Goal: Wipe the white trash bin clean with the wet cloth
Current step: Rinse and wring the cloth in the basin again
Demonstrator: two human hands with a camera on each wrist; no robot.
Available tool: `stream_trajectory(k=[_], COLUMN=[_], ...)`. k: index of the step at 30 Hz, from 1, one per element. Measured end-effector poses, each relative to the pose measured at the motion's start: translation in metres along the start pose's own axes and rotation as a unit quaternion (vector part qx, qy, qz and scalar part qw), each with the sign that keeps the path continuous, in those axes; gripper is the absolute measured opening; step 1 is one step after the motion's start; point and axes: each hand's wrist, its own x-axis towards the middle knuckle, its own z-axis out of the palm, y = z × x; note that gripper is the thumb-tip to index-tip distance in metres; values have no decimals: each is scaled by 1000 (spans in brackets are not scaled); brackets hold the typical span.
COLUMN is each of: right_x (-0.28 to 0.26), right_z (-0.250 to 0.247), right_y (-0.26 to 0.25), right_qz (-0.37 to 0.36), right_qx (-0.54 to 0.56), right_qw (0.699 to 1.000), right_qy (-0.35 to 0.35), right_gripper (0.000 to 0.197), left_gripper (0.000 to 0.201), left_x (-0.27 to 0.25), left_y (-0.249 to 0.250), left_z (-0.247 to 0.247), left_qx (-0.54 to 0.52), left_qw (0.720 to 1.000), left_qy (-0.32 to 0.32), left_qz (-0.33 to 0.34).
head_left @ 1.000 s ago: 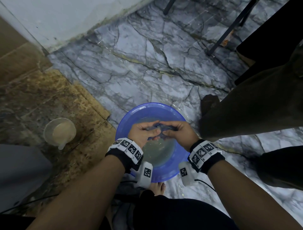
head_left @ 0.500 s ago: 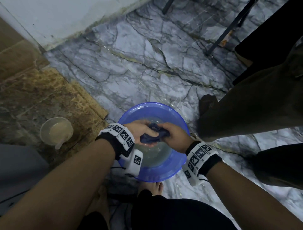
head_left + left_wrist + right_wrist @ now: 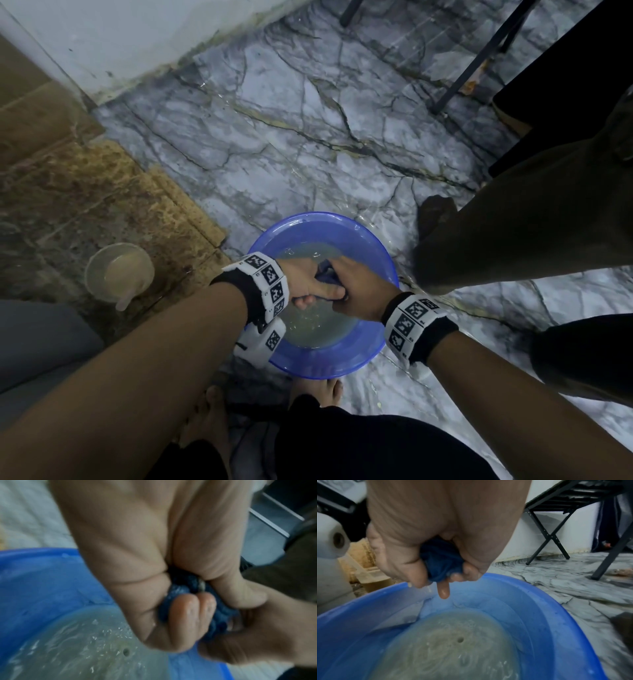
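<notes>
Both hands clamp the wet dark-blue cloth (image 3: 327, 275) between them, twisted into a tight wad: the left hand (image 3: 303, 279) curls its fingers (image 3: 187, 614) round one end, and the right hand (image 3: 356, 291) fists over the other, knuckles touching. Little of the cloth shows past the fists. It looks soft, limp and heavy with water, slick on the skin, so a full fist at each end suits wringing, and a bunched handful would suit wiping. Directly below the grip sits the round blue plastic basin (image 3: 363, 356) holding cloudy, rippled water (image 3: 453, 649). Beyond it spreads the grey veined marble floor (image 3: 308, 137); off to the left of the grip stands a small clear plastic jug of murky liquid (image 3: 120, 272). No white trash bin shows plainly.
</notes>
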Motion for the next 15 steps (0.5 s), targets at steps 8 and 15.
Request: stream_trajectory(k=[8, 15], right_x=[5, 6], right_z=[-5, -9], right_y=[10, 9], right_qz=[41, 51], right_qx=[-75, -102], right_qw=[995, 989], right_qy=[-60, -93], right_gripper=[43, 43], left_gripper=[17, 38], left_x=[-3, -3], left_y=[4, 5], left_z=[1, 2], left_qx=[163, 322], left_qw=[979, 933], left_qy=[47, 99], left_qz=[111, 127])
